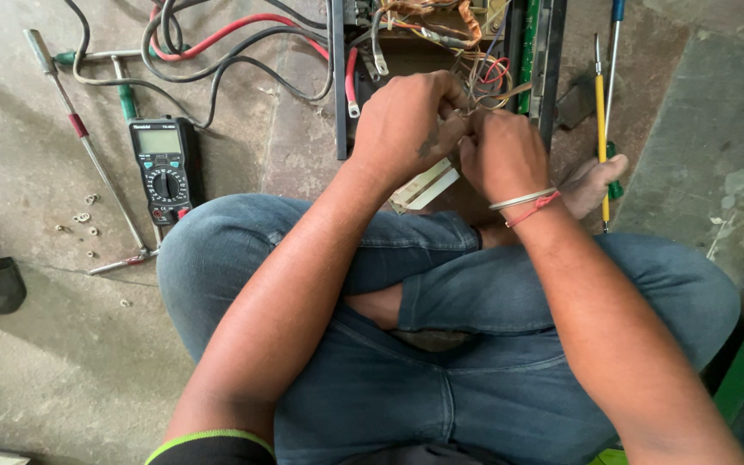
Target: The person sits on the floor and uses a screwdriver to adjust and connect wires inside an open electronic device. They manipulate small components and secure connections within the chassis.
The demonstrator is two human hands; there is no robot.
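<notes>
Left hand (pixel 408 120) and right hand (pixel 501 153) curled together over thin wires (pixel 486 82), fingertips hidden so the pinch cannot be told, open chassis (pixel 441 43) cut off at the top edge, multimeter (pixel 162 169) on floor (pixel 36 362)

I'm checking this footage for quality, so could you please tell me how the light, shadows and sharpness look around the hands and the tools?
Head view: soft, even daylight with no harsh glare; the left hand and right hand are slightly motion-blurred over the wire bundle, hiding their grip; the multimeter is sharp, its screen pale; faint shadows lie beside the long-handled tool on the concrete floor; edges bend slightly.
</notes>
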